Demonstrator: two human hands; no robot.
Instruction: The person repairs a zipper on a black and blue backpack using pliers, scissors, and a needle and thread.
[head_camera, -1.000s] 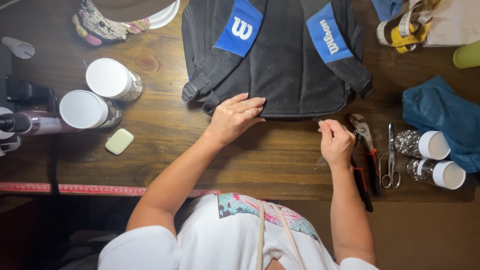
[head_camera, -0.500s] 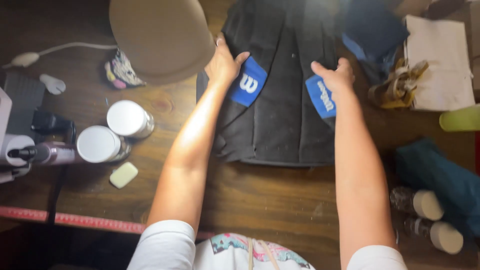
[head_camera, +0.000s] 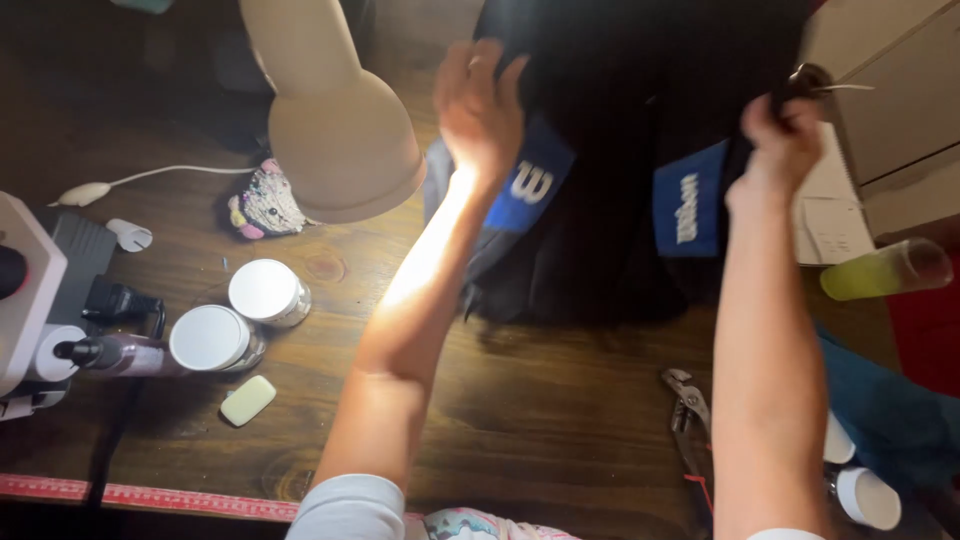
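Note:
A black backpack (head_camera: 610, 200) with blue strap patches is raised off the wooden table (head_camera: 520, 400), its lower edge still near the surface. My left hand (head_camera: 478, 100) grips its upper left part, beside one blue patch (head_camera: 530, 180). My right hand (head_camera: 785, 130) is closed on the upper right side, where a metal pull shows by the fingers. The second blue patch (head_camera: 690, 210) hangs just left of my right wrist. The top of the bag runs out of the frame.
A beige lamp shade (head_camera: 340, 140) hangs over the table's left. Two white-lidded jars (head_camera: 240, 315), a pale soap-like block (head_camera: 247, 400), a sewing machine (head_camera: 30, 300), pliers (head_camera: 688, 410), a yellow-green cup (head_camera: 885, 270), papers (head_camera: 830, 215), blue cloth (head_camera: 890, 410) and a red tape measure (head_camera: 150, 493) surround it.
Both hands left the table, reached to the backpack's top, and lifted it upright. The view has tilted toward the back of the table.

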